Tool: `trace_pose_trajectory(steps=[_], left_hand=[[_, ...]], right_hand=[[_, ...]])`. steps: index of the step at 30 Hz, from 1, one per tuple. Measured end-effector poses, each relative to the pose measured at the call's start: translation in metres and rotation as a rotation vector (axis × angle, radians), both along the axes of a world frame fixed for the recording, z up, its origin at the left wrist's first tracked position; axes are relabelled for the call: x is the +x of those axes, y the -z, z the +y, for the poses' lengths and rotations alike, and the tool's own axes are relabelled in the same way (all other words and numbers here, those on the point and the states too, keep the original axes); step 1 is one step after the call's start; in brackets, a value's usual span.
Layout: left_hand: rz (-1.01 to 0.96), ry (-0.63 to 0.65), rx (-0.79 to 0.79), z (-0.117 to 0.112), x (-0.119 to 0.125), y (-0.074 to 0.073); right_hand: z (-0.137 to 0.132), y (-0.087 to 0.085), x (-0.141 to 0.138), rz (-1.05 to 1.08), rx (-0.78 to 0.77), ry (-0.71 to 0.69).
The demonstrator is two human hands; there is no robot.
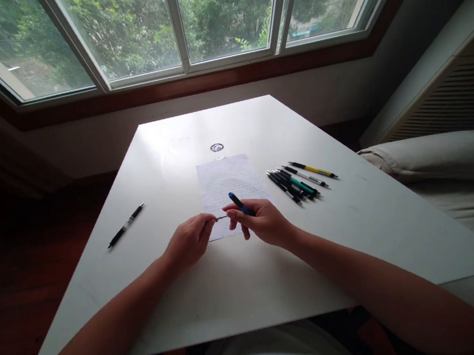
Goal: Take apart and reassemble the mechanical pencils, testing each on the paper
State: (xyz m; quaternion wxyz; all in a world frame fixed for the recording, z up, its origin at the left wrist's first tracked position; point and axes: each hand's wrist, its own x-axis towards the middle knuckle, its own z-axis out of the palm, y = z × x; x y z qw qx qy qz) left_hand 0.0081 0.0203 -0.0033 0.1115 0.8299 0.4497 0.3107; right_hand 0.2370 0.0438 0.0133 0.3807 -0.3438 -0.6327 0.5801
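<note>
My left hand (188, 240) is closed in a pinch on one end of a thin dark pen refill (222, 218). The refill's other end reaches the fingertips of my right hand (266, 220). A dark pen barrel with a blue end (235, 200) sticks up from my right hand, held between thumb and fingers; its lower part is hidden. Both hands are just above the near part of a lined, written sheet of paper (228, 178) on the white table (242, 292).
A black pen with a clear section (126, 225) lies alone on the left. Several pens (296, 184) lie bunched right of the paper, a yellow one (316, 170) at the far side. A small round emblem (216, 147) sits beyond the paper. A beige sofa (448, 174) adjoins the right edge.
</note>
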Motion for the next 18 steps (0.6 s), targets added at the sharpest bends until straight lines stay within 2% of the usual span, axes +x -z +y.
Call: trace_pose_trajectory(steps=[4, 9, 11, 15, 18], left_hand=[[0.009, -0.001, -0.022, 0.0, 0.0, 0.0], [0.03, 0.011, -0.029, 0.001, -0.002, 0.003], [0.033, 0.007, -0.014, 0.003, -0.003, 0.005], [0.094, -0.015, -0.02, 0.009, -0.01, 0.008], [0.146, -0.041, -0.041, 0.014, -0.017, 0.007]], right_hand=[[0.002, 0.001, -0.002, 0.147, -0.055, 0.071], [0.004, 0.005, 0.0, 0.094, -0.034, 0.06], [0.005, 0.008, 0.002, -0.032, 0.028, 0.066], [0.011, 0.009, 0.011, -0.403, 0.286, 0.146], [0.018, 0.004, 0.022, -0.634, 0.302, 0.169]])
